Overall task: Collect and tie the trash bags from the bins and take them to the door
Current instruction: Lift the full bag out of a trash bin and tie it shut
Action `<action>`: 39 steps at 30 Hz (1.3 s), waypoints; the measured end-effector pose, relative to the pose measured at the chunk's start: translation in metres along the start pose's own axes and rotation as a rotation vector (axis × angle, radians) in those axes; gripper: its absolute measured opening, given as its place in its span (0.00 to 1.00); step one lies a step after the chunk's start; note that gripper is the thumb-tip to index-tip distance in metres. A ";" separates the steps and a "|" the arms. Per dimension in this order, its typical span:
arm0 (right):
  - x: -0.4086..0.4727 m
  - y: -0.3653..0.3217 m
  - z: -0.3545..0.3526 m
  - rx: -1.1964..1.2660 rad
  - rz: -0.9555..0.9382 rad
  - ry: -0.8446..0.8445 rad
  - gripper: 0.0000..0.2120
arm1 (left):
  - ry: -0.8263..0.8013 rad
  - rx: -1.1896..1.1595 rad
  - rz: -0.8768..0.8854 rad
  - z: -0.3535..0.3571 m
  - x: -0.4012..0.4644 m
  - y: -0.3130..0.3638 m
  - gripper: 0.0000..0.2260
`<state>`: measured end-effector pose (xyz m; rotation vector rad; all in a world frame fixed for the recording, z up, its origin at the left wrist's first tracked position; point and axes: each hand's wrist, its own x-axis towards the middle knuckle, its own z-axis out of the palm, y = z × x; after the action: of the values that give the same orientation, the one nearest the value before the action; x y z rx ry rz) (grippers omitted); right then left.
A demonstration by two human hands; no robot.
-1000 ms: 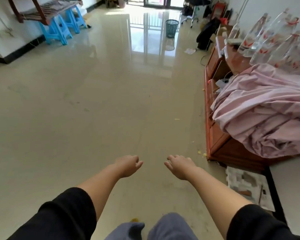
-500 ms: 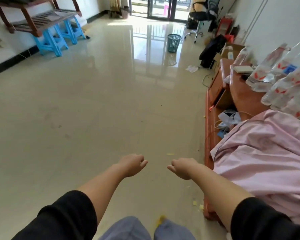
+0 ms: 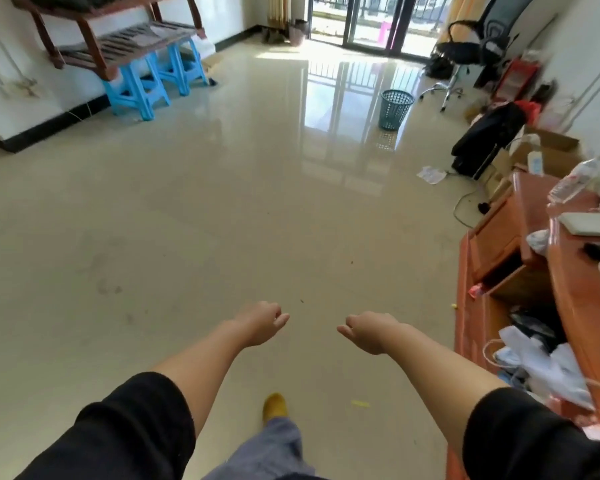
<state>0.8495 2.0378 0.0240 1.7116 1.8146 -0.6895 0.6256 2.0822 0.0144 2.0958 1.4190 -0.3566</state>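
1. Both arms are stretched out in front over the shiny floor (image 3: 187,220), black sleeves pushed up to the elbows.
2. The left hand (image 3: 262,322) has its fingers loosely curled and nothing in it, just hanging in the air.
3. Same deal with the right hand (image 3: 369,330): fingers loosely curled, empty, a small gap between it and the left one.
4. The teal mesh bin (image 3: 395,109) is the landmark here. It stands on the floor well ahead of both hands, far from them. Can't tell from here if there's a bag in it.
5. Behind the bin is the glass sliding door (image 3: 371,19), with sunlight reflecting on the floor between them.
6. Right of the bin there's a black office chair (image 3: 471,46), and nearer, a black bag (image 3: 485,136) slumped on the floor.
7. Way left of the bin, two blue stools (image 3: 153,81) sit against the wall.
8. Nearer than the bin on the right, a reddish wooden surface (image 3: 579,289) is piled with clutter.
9. One yellow slipper (image 3: 274,405) shows below the hands.
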 end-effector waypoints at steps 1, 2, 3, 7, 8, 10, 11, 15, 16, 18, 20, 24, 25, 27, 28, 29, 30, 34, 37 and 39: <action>0.019 0.006 -0.021 0.024 0.004 0.011 0.26 | 0.003 -0.004 -0.010 -0.021 0.021 -0.005 0.19; 0.036 0.013 -0.043 0.046 0.010 0.024 0.26 | 0.007 -0.014 -0.015 -0.042 0.042 -0.010 0.19; 0.053 0.019 -0.064 0.062 0.014 0.034 0.26 | 0.006 -0.018 -0.016 -0.060 0.061 -0.014 0.19; 0.114 0.047 -0.125 0.114 0.030 0.049 0.26 | -0.026 0.011 -0.006 -0.115 0.133 -0.017 0.18; 0.126 0.053 -0.135 0.121 0.033 0.048 0.26 | -0.035 0.025 -0.003 -0.124 0.147 -0.016 0.18; 0.166 0.073 -0.164 0.142 0.047 0.048 0.26 | -0.049 0.048 0.004 -0.149 0.194 -0.013 0.19; 0.187 0.083 -0.179 0.145 0.049 0.047 0.26 | -0.052 0.059 0.011 -0.162 0.219 -0.011 0.19; 0.272 0.130 -0.250 0.148 0.046 0.061 0.26 | -0.010 0.071 0.020 -0.221 0.328 -0.008 0.19; 0.293 0.144 -0.270 0.147 0.046 0.060 0.26 | 0.001 0.064 0.010 -0.238 0.355 -0.006 0.18; 0.329 0.172 -0.311 0.141 0.036 0.049 0.26 | -0.003 0.023 -0.018 -0.272 0.403 -0.003 0.18; 0.364 0.200 -0.354 0.127 0.029 0.049 0.26 | 0.004 -0.019 -0.035 -0.308 0.451 0.002 0.18; 0.430 0.240 -0.432 0.080 0.022 0.028 0.26 | 0.027 -0.065 -0.039 -0.369 0.534 0.009 0.18; 0.447 0.246 -0.452 0.072 0.015 0.028 0.26 | 0.028 -0.063 -0.042 -0.383 0.553 0.009 0.18; 0.484 0.255 -0.489 0.056 -0.001 0.036 0.26 | 0.032 -0.054 -0.061 -0.409 0.595 0.000 0.18; 0.504 0.258 -0.507 0.056 -0.010 0.037 0.26 | 0.034 -0.055 -0.070 -0.423 0.618 -0.006 0.18; 0.525 0.262 -0.526 0.051 -0.018 0.038 0.26 | 0.039 -0.054 -0.076 -0.437 0.642 -0.014 0.18; 0.548 0.266 -0.545 0.043 -0.019 0.042 0.26 | 0.042 -0.052 -0.081 -0.453 0.665 -0.022 0.18; 0.645 0.280 -0.624 0.058 0.003 0.059 0.26 | 0.066 -0.024 -0.075 -0.529 0.759 -0.057 0.19; 0.707 0.289 -0.688 0.113 0.012 0.055 0.26 | 0.068 0.001 -0.091 -0.593 0.824 -0.080 0.19; 0.745 0.294 -0.732 0.147 0.014 0.071 0.26 | 0.052 0.013 -0.090 -0.633 0.867 -0.091 0.19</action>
<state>1.0815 3.0975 0.0336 1.8632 1.8381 -0.7827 0.8272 3.1398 0.0428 2.0699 1.5488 -0.3504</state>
